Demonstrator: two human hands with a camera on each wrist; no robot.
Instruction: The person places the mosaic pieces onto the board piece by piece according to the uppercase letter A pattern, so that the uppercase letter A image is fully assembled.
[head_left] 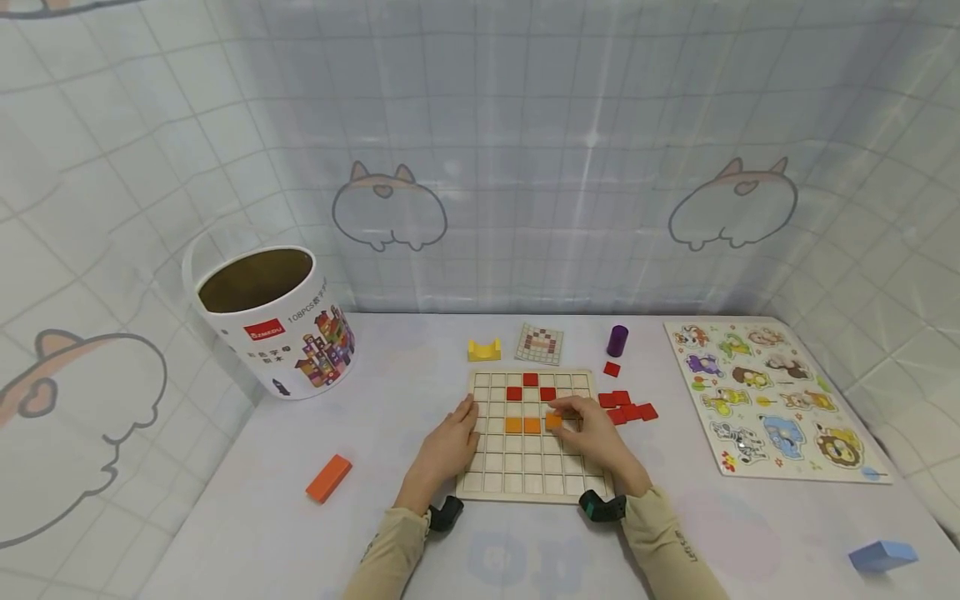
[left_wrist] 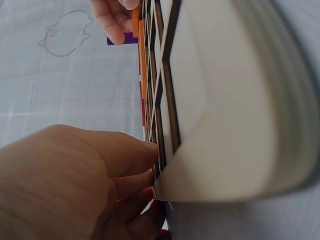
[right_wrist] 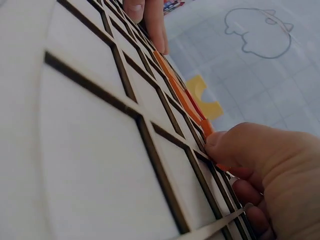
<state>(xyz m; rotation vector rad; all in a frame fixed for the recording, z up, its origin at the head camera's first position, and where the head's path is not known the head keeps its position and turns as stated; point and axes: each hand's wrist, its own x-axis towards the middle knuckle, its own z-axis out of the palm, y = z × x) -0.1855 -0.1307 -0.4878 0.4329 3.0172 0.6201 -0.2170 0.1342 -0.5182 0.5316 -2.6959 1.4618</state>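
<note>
A wooden grid board (head_left: 534, 483) lies flat on the table, with several red and orange square tiles in its cells. My left hand (head_left: 448, 442) rests against the board's left edge, its fingers fairly straight and the thumb touching the rim in the left wrist view. Between thumb and fingertips, my right hand (head_left: 596, 433) pinches an orange tile (head_left: 553, 421) at the board, right of an orange tile (head_left: 532, 426) in the same row. The right wrist view shows the pinched tile (right_wrist: 206, 127) by the thumb tip; the other fingers are partly hidden.
Loose red tiles (head_left: 632, 412) lie right of the board. Behind it are a pattern card (head_left: 551, 354), a yellow block (head_left: 484, 351) and a purple cylinder (head_left: 617, 341). A bucket (head_left: 255, 350) and orange block (head_left: 328, 478) stand left; an animal puzzle (head_left: 772, 400) and blue block (head_left: 883, 556) right.
</note>
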